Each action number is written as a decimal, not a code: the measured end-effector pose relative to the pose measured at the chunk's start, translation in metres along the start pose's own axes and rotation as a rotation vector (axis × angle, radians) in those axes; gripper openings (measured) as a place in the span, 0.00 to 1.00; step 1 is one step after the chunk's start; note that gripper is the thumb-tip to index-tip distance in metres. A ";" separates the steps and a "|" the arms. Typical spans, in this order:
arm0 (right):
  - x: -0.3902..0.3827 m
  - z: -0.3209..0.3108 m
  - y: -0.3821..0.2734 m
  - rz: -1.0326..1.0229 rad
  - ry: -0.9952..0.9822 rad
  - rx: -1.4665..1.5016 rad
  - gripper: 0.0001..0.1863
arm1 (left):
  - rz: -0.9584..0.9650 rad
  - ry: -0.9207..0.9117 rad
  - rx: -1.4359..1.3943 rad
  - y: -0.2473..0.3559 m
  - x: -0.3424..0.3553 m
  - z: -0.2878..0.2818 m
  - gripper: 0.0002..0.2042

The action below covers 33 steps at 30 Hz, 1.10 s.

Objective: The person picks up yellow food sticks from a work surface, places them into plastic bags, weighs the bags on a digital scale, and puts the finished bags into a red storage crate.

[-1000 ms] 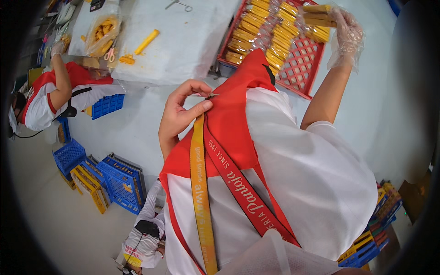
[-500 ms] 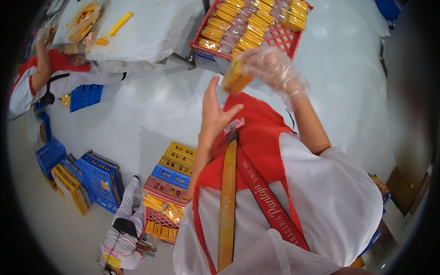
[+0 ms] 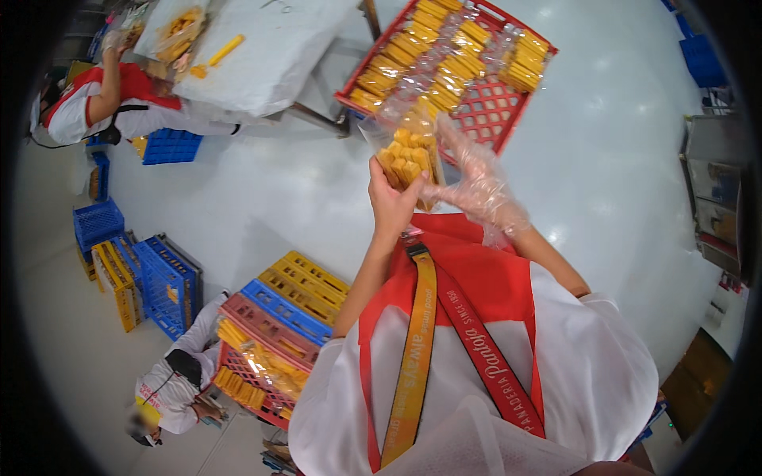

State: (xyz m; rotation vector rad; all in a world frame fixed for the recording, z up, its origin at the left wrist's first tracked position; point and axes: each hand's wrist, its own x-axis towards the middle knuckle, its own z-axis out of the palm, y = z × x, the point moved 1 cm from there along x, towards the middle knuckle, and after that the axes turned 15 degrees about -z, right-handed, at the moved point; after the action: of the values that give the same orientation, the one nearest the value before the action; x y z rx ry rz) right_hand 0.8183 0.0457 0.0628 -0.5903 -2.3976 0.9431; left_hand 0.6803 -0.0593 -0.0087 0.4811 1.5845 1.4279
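Wears a loose white short-sleeved top point(image 3: 595, 373) beneath a bright red apron point(image 3: 484, 278) with narrow red straps point(image 3: 536, 389). Has a lanyard in two dark-edged bands, yellow point(image 3: 411, 357) and red point(image 3: 476, 349), both with pale lettering, joined at a black clasp point(image 3: 417, 249). Covers the right hand point(image 3: 476, 182) with a clear, crinkled plastic glove point(image 3: 494, 205); leaves the left hand point(image 3: 393, 208) bare. Shows sheer white fabric point(image 3: 484, 448) at the lower edge.

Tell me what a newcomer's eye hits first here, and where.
First, the clear bag of yellow sticks near the picture's centre, held by the bare left hand, with the right hand, in a see-through glove, spread at its right side. Next, the red crate just above them, with rows of yellow packs. Then the bright red apron below the hands.
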 end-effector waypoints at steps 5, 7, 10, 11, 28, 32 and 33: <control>-0.084 -0.063 0.065 0.274 0.146 0.310 0.51 | 0.010 -0.131 -0.093 -0.003 -0.011 0.149 0.27; -0.102 -0.091 0.095 0.334 0.275 0.509 0.42 | 0.008 -0.180 -0.028 -0.016 -0.018 0.199 0.29; -0.129 -0.131 0.133 0.274 0.310 0.503 0.38 | 0.052 -0.218 0.102 -0.027 -0.023 0.251 0.29; -0.134 -0.142 0.144 0.338 0.311 0.548 0.38 | 0.015 -0.321 0.196 -0.028 -0.021 0.259 0.37; -0.003 -0.250 0.436 0.340 0.420 0.310 0.37 | -0.431 -0.412 0.090 -0.059 0.094 0.346 0.42; 0.100 -0.229 0.572 0.253 0.354 0.047 0.39 | -0.513 -0.343 -0.008 -0.107 0.151 0.391 0.38; 0.123 -0.217 0.605 0.241 0.333 0.006 0.40 | -0.536 -0.341 -0.017 -0.121 0.156 0.405 0.37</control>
State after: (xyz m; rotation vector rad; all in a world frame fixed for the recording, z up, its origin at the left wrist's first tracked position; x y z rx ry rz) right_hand 0.9748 0.6254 -0.1958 -0.9691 -2.0580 0.8686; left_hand 0.9675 0.2625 -0.1394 0.2434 1.2948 0.8970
